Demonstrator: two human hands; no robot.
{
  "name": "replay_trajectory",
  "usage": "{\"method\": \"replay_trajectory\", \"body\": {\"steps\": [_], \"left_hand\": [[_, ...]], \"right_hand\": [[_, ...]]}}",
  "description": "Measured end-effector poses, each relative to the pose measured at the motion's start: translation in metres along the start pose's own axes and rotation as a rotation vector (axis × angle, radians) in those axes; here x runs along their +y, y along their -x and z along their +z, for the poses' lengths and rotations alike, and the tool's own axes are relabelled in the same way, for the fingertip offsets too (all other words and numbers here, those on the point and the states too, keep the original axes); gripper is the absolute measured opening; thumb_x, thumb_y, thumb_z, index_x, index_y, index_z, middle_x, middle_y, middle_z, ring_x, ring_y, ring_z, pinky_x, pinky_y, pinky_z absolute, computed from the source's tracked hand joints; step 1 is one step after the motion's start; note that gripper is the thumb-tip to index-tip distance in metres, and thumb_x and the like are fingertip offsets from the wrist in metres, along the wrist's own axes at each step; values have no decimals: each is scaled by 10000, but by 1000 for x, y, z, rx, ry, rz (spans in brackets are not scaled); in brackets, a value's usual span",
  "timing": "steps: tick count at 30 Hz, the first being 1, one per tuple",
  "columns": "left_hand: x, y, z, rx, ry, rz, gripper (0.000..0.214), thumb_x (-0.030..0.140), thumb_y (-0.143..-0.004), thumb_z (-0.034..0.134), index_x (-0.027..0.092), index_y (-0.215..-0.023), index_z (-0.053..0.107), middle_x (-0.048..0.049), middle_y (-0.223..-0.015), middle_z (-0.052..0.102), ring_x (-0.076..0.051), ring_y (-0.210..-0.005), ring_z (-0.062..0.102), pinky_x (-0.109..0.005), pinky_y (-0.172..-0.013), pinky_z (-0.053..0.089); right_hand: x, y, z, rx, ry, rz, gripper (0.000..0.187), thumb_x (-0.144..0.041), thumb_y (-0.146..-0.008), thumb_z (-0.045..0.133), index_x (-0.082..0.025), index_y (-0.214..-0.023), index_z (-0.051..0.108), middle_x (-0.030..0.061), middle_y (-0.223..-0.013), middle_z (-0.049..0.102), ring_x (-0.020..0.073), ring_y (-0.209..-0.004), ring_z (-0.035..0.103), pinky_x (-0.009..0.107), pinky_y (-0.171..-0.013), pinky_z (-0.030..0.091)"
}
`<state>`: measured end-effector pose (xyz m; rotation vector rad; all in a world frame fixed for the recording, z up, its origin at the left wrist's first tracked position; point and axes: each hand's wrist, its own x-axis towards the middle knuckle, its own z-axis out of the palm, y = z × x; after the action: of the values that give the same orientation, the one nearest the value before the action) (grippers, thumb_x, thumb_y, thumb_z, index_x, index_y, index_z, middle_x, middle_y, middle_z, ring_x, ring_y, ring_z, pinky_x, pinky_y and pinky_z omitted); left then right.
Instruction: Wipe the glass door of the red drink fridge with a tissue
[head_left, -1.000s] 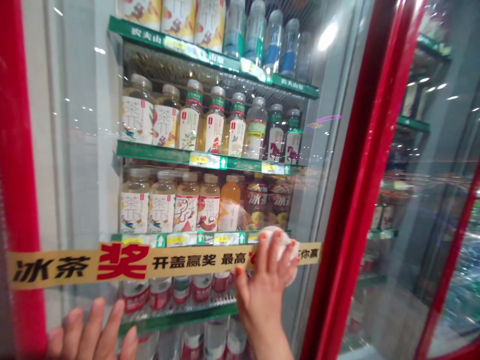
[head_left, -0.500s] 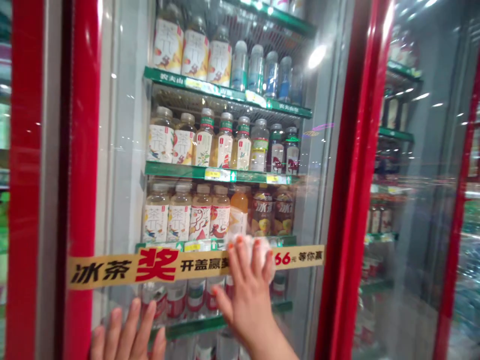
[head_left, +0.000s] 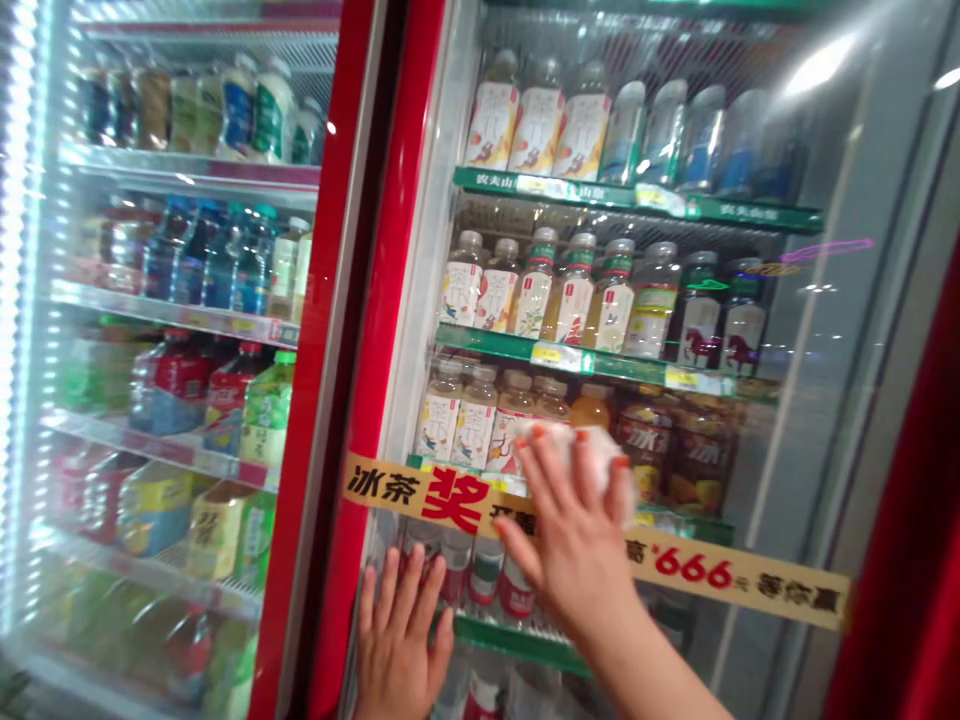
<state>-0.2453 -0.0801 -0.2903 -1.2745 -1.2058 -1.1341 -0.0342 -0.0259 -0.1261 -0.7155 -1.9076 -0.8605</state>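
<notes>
My right hand (head_left: 574, 530) lies flat against the glass door (head_left: 810, 400) of a drinks fridge, fingers stretched out, pressing a white wad of tissue or cloth (head_left: 600, 455) to the pane just above a yellow sticker band (head_left: 675, 570) with red characters. My left hand (head_left: 397, 640) rests open and flat on the same glass lower down, near the door's red left frame (head_left: 352, 400), holding nothing. Behind the glass stand rows of tea bottles (head_left: 555, 295) on green shelves.
A second fridge (head_left: 165, 350) with lit shelves of soft drinks stands to the left. A red edge (head_left: 907, 560) of another door frame runs down the right side. Ceiling lights reflect in the glass.
My right hand has slid the white wad leftwards along the sticker band. The view has swung left, bringing the left fridge into sight. My left hand stays flat on the glass.
</notes>
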Motion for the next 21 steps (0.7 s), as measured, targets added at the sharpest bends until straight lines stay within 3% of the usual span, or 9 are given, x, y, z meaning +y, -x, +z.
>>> {"method": "replay_trajectory", "body": {"steps": [2, 4, 6, 10, 12, 16, 18, 21], "left_hand": [[-3, 2, 0, -1, -10, 33, 841, 191, -966, 594, 206, -1755, 305, -45, -1856, 245, -276, -1759, 170, -484, -1478, 95], [-4, 2, 1, 10, -9, 38, 854, 193, -959, 595, 230, -1759, 300, -24, -1851, 258, -268, -1757, 178, -480, -1479, 106], [-5, 1, 1, 13, -18, 30, 871, 199, -948, 617, 251, -1758, 302, -8, -1846, 270, -260, -1755, 189, -475, -1478, 113], [-7, 6, 4, -14, -58, 32, 824, 172, -929, 646, 240, -1713, 403, -39, -1822, 350, -254, -1752, 202, -475, -1478, 115], [-7, 13, 8, -1, -39, 15, 669, 202, -932, 642, 240, -1594, 555, -61, -1736, 516, -259, -1744, 235, -500, -1478, 137], [-7, 23, 18, 108, 19, 3, 410, 238, -946, 575, 237, -1336, 698, -92, -1462, 748, -235, -1736, 266, -517, -1480, 161], [-7, 21, 17, 105, -4, 14, 455, 237, -935, 603, 227, -1381, 691, -93, -1475, 741, -231, -1740, 254, -496, -1485, 144], [-8, 11, 10, 37, -68, 49, 700, 211, -912, 660, 200, -1604, 556, -74, -1733, 517, -261, -1746, 234, -475, -1486, 123]], "right_hand": [[-29, -13, 8, -89, -95, -340, 798, -752, -1079, 467, -355, -1754, 314, -59, -1775, 443, 281, -1725, 261, 568, -1441, 157], [-34, -38, 9, -125, -149, -514, 807, -802, -1066, 455, -348, -1729, 378, -85, -1752, 472, 219, -1707, 305, 478, -1441, 203], [-24, -82, 2, -104, -125, -504, 783, -773, -1094, 416, -332, -1737, 358, -70, -1772, 441, 230, -1720, 273, 528, -1446, 179], [-23, -167, -13, 30, -42, -248, 770, -702, -1140, 336, -259, -1767, 282, 8, -1853, 283, 341, -1757, 108, 731, -1408, 40], [-43, -171, -7, 49, -32, -232, 843, -751, -1124, 310, -208, -1768, 273, 36, -1862, 253, 346, -1757, 104, 714, -1413, 39], [-72, -110, 14, -61, -37, -611, 967, -894, -1043, 325, -211, -1724, 398, -9, -1821, 359, 243, -1726, 265, 490, -1452, 175], [-61, -93, 17, -89, -38, -721, 932, -881, -1048, 351, -216, -1694, 454, -30, -1795, 410, 203, -1713, 294, 436, -1448, 199], [-26, -128, 6, -40, -50, -664, 866, -805, -1098, 336, -210, -1725, 383, -10, -1802, 394, 226, -1724, 265, 509, -1455, 116]]}}
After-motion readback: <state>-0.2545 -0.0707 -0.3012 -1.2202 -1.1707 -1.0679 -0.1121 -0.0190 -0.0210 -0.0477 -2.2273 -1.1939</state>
